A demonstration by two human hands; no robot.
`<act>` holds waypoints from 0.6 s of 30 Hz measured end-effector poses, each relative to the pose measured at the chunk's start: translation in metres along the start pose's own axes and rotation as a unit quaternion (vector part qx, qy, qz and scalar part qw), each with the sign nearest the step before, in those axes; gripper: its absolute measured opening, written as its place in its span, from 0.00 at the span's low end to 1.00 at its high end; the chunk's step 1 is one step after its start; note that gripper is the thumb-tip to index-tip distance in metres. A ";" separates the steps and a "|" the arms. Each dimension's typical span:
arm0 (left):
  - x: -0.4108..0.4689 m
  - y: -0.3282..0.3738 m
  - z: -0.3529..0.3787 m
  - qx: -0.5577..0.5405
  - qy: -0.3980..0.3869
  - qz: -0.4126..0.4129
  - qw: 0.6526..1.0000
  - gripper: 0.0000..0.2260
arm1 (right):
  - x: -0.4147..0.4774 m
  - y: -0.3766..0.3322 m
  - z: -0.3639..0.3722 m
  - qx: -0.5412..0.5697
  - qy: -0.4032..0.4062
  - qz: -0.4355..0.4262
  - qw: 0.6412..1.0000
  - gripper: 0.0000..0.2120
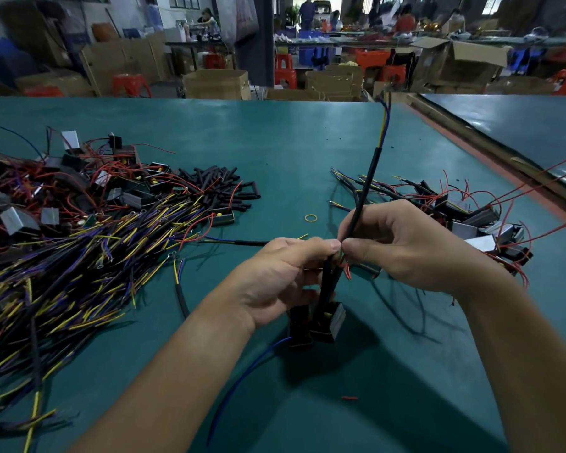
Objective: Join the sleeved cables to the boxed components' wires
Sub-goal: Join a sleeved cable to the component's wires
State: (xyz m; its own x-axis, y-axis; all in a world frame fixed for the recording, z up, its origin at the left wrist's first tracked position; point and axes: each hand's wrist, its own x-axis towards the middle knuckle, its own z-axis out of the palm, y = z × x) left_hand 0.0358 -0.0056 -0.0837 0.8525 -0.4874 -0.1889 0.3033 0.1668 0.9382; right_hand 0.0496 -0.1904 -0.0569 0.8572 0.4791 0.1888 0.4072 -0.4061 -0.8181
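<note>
Hands meet low centre over the matte green table (275,142). Left hand (285,279) grips the boxed components (327,325) by their black leads, and the two blocky black housings dangle under it. Right hand (402,246) pinches the sleeved cable (368,181) at the same spot. Its smooth round jacket runs up and away, with thin yellow and blue cores at the tip. Tangled cable pile (79,273) at left, stubby black tube pile (219,188) behind it.

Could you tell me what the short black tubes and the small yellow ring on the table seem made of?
The short black tubes look like matt flexible plastic, possibly heat-shrink: dull surface, some bent. The small yellow ring is probably a rubber band: thin, uneven loop lying flat.
</note>
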 end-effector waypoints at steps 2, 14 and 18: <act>-0.002 0.001 -0.002 0.016 -0.013 0.018 1.000 0.07 | 0.000 -0.003 0.001 0.028 -0.008 0.013 0.999 0.07; 0.003 -0.006 0.003 0.221 0.058 0.191 0.955 0.08 | 0.001 -0.006 0.000 0.169 -0.033 0.156 0.973 0.08; 0.001 -0.004 0.001 0.314 0.092 0.235 0.915 0.09 | 0.002 -0.003 0.000 0.151 -0.029 0.167 0.974 0.10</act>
State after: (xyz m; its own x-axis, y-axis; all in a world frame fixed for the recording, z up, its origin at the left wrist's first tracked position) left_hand 0.0353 -0.0077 -0.0876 0.9003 -0.3267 0.2877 -0.3714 -0.2318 0.8991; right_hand 0.0499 -0.1880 -0.0545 0.9028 0.4072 -0.1386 -0.0094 -0.3034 -0.9528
